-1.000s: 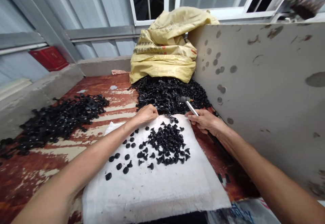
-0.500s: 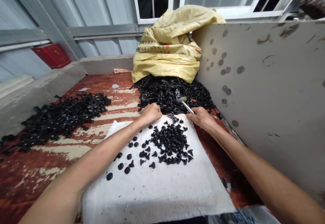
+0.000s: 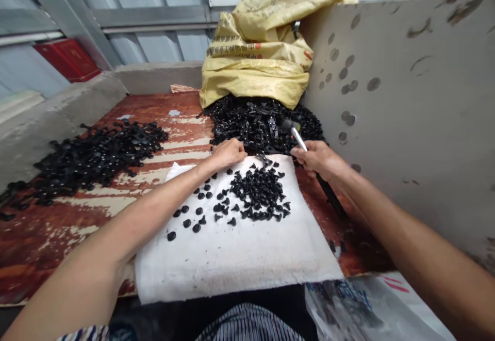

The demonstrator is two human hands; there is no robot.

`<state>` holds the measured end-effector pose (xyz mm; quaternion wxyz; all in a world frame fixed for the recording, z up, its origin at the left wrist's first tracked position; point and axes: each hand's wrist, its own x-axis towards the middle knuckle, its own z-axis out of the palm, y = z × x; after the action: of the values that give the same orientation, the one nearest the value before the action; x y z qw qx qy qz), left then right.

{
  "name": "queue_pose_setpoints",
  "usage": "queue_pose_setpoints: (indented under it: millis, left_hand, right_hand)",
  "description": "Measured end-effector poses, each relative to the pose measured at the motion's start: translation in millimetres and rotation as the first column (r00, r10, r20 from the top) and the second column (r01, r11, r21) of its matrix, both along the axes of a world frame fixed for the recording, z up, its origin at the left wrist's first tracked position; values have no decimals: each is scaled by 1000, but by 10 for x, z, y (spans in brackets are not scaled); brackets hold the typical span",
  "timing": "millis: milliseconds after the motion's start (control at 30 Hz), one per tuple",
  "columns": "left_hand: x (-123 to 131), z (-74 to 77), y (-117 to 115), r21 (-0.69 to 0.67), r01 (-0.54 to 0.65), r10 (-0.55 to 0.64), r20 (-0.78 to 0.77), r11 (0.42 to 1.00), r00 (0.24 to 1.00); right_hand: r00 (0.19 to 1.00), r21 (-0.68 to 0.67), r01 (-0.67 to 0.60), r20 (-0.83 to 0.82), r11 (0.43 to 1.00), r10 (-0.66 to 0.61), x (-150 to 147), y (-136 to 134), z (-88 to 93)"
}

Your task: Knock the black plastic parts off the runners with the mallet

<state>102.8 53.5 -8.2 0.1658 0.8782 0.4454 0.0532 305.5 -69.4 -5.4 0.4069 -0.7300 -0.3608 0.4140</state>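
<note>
My right hand (image 3: 317, 156) is wrapped round a hammer (image 3: 298, 137). Its metal neck points up and away, and its black handle sticks out below the palm. The hammer head is over a heap of black strip-like parts (image 3: 251, 119). My left hand (image 3: 231, 151) is closed at the far edge of a white cloth (image 3: 240, 258); whatever its fingers hold is hidden. A pile of small black stud-shaped pieces (image 3: 259, 191) lies on the cloth between my arms, with loose ones scattered left. A small metallic piece (image 3: 264, 160) sits at the cloth's far edge.
A yellow woven sack (image 3: 255, 72) stands behind the heap. Another pile of black parts (image 3: 96, 160) lies at left on the worn red tabletop (image 3: 178, 150). A tall grey panel (image 3: 406, 124) closes off the right side. Clear plastic (image 3: 348, 305) is at the lower right.
My right hand and the hammer have shifted right, and the black handle now shows. My left hand stays at the cloth's far edge. The view has tilted down.
</note>
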Motion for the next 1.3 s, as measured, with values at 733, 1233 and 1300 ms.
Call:
queue_pose_setpoints:
  millis: [733,1233,1300]
  left_hand:
    - [-675,0,-250,124,32,-48,128,992,991]
    - [674,268,17,-61,-266,272,143,962,952]
    - [826,250,131,-89,-311,319,96,946,943]
  right_hand:
    - [615,413,156,-751,897,239,-323,-114,82]
    - [596,334,-16,-754,943,277,1,36,-503]
    - [590,328,-20,-759,945,276,4,62,-542]
